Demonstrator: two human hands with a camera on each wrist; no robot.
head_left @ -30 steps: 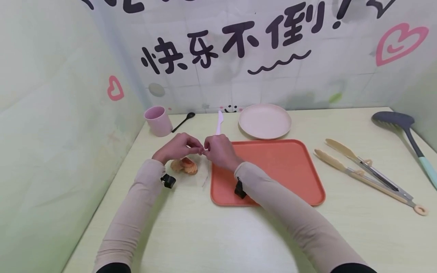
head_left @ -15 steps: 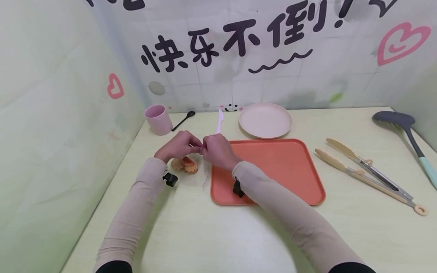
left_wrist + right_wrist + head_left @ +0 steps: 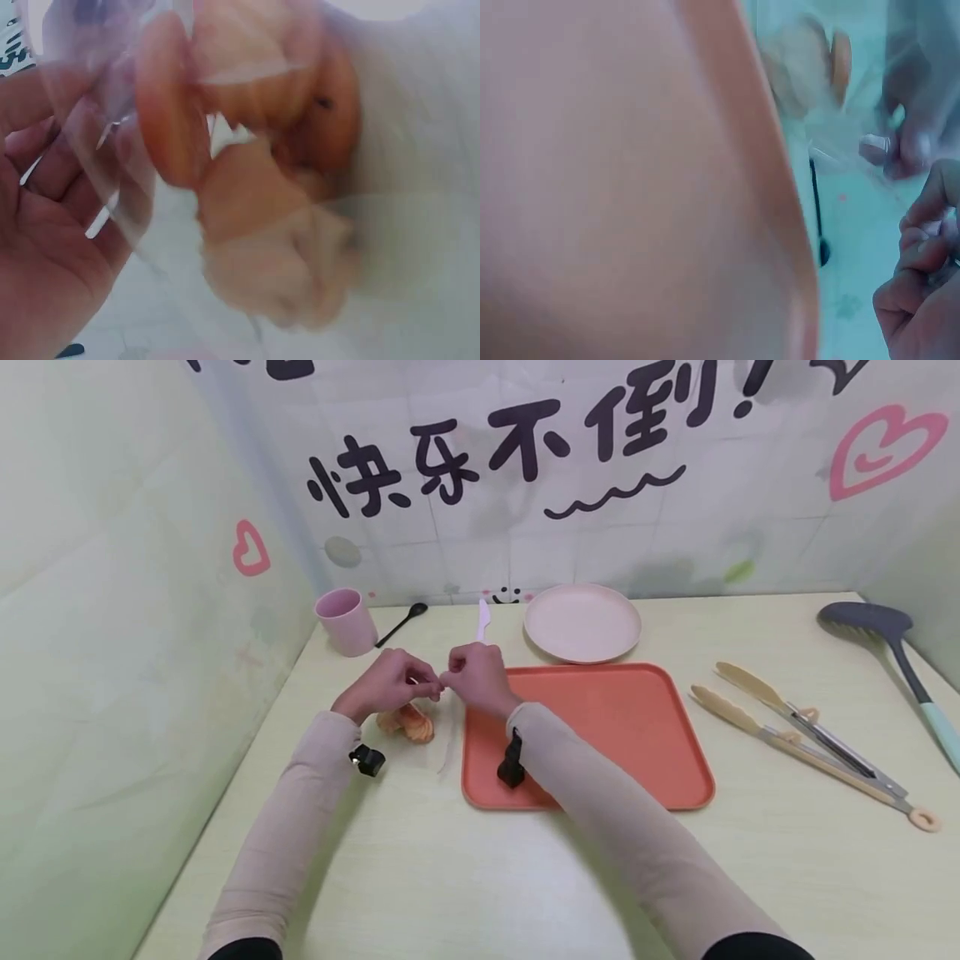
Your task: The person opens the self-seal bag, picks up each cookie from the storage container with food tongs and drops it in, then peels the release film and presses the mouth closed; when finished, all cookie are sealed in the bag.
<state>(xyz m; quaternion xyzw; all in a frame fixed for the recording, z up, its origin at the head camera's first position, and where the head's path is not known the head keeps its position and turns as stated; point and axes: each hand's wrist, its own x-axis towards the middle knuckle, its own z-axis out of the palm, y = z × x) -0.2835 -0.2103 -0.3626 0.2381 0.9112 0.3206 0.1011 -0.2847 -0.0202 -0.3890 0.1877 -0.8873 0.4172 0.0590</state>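
A clear plastic bag [image 3: 446, 752] hangs below both hands near the tray's left edge. Several orange-brown pastry-like pieces [image 3: 414, 725] are inside it; the left wrist view shows these pieces [image 3: 262, 225] large and blurred through the film. My left hand [image 3: 392, 683] pinches the bag's upper edge between thumb and fingers. Close beside it, my right hand [image 3: 480, 678] has its fingers curled and pinches the same edge. In the right wrist view, curled right-hand fingers [image 3: 922, 247] are near the left hand [image 3: 919, 120], with the film between them. The exact grip points are too small to see.
An orange tray [image 3: 600, 735] lies under the right forearm. Behind stand a pink cup [image 3: 347, 622], a black spoon [image 3: 401, 625], a lilac knife [image 3: 483, 618] and a pink plate [image 3: 582, 622]. Tongs [image 3: 810, 739] and a slotted turner [image 3: 885, 643] lie on the right.
My right hand has lifted slightly and turned at the wrist, while the left has shifted a little leftward. The bag's edge has moved slightly left with them.
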